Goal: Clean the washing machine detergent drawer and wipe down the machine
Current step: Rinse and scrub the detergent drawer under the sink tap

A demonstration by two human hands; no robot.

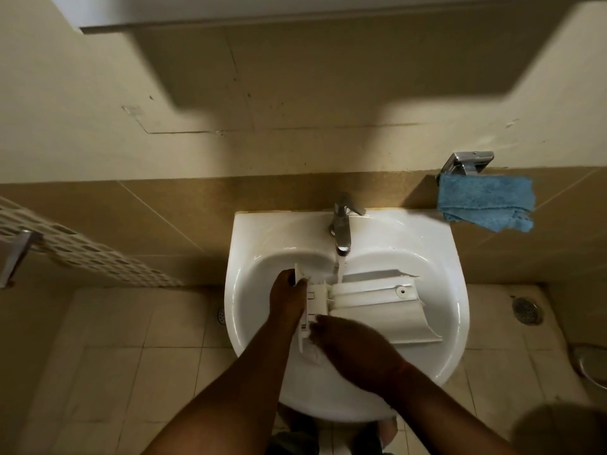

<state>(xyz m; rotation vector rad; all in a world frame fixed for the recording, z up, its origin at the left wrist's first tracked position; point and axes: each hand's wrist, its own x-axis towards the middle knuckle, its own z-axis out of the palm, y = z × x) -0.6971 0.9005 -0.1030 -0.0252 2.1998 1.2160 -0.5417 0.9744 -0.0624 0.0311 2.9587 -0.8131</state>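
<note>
Left hand [288, 295], centre of the frame, curled round the front panel end of the white detergent drawer [371, 308], thumb side up, forearm rising from the bottom edge at a slant. Right hand [351, 348] just below and right of it, knuckles toward the camera, fingertips at the panel's lower edge and touching the plastic; whether gripping or only pressing, impossible to tell, fingers hidden under the back of the hand. Right forearm entering from lower right, crossing the front rim of the basin.

Drawer lying on its side inside the white washbasin [437, 257], panel end to the left, ribbed body stretching right toward the bowl's far side, held up off the bottom at the left end. A thin stream of water [337, 266] falling from the chrome mixer tap [341, 224] onto the drawer's upper edge, just right of the left hand.

Further out, upper right: blue microfibre cloth [484, 201] draped from a chrome wall holder [466, 162] against brown tiles. Left edge: white perforated plastic shelf [82, 254] slanting across the wall. Round floor drain [526, 310] at right on pale tiled floor [131, 356].
</note>
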